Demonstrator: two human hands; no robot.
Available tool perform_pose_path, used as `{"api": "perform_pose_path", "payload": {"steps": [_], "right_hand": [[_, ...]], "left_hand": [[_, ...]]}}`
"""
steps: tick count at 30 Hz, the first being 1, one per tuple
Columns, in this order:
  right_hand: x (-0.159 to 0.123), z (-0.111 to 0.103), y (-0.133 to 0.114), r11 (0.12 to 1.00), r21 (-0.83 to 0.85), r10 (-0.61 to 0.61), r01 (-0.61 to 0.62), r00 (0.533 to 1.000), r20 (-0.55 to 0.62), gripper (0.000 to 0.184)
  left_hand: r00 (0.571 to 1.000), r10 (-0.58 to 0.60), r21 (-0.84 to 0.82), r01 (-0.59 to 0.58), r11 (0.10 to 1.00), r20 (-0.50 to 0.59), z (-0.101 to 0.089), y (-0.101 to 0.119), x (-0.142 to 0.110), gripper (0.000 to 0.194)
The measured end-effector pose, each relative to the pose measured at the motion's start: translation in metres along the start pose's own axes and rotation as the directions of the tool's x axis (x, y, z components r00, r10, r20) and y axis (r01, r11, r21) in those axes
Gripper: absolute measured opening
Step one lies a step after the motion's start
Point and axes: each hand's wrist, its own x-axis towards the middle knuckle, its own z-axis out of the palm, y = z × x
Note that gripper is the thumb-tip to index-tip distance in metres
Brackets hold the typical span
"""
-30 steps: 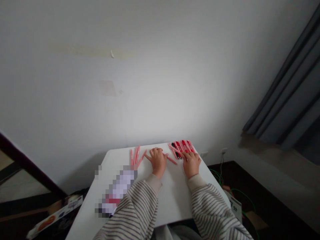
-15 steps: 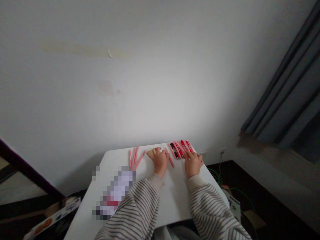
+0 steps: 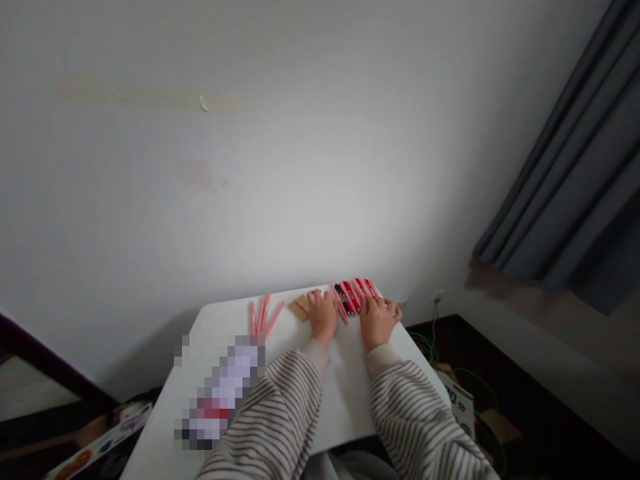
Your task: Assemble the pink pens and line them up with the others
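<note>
Near the far right corner of the white table (image 3: 345, 400), a row of pens (image 3: 353, 297) lies side by side, pink, red and black. My left hand (image 3: 324, 320) rests at the row's left end, fingers bent but apart, its thumb side touching a pink pen (image 3: 342, 311). Over the near right ends of the pens sits my right hand (image 3: 379, 324). Its fingertips touch them, fingers spread, and it hides some ends. Left of my left hand lies a flat tan piece (image 3: 299, 308), partly under the fingers. More pink pens (image 3: 262, 316) fan out farther left.
A long pixelated object (image 3: 227, 383) lies on the table's left side, below the fanned pens. The wall (image 3: 310, 167) rises right behind the table. Green cables (image 3: 425, 347) and a printed box (image 3: 460, 403) are on the floor at right; a grey curtain (image 3: 560, 173) hangs above.
The stray pink pen beside my left hand now lies against the row. Pens that crossed on top lie more evenly. More of the tan piece shows. The whole view has shifted slightly.
</note>
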Motion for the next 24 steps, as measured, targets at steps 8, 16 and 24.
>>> {"api": "perform_pose_path", "payload": {"steps": [8,16,24], "right_hand": [[-0.0008,-0.002,-0.0044,1.0,-0.015,-0.02,0.021,0.999,0.047,0.022],[-0.0005,-0.0005,-0.0058,0.999,-0.029,0.024,-0.021,0.994,0.106,0.026],[-0.0002,0.0025,-0.0039,0.999,-0.036,0.029,-0.026,0.994,0.109,0.027]], "left_hand": [[0.999,0.017,0.0,-0.017,1.0,-0.042,0.0086,-0.001,0.0029,0.032],[1.0,-0.009,-0.012,0.01,1.0,0.008,0.0037,-0.001,0.0011,0.034],[1.0,-0.021,-0.021,0.021,1.0,-0.007,0.0028,-0.0033,-0.0007,0.03]]}}
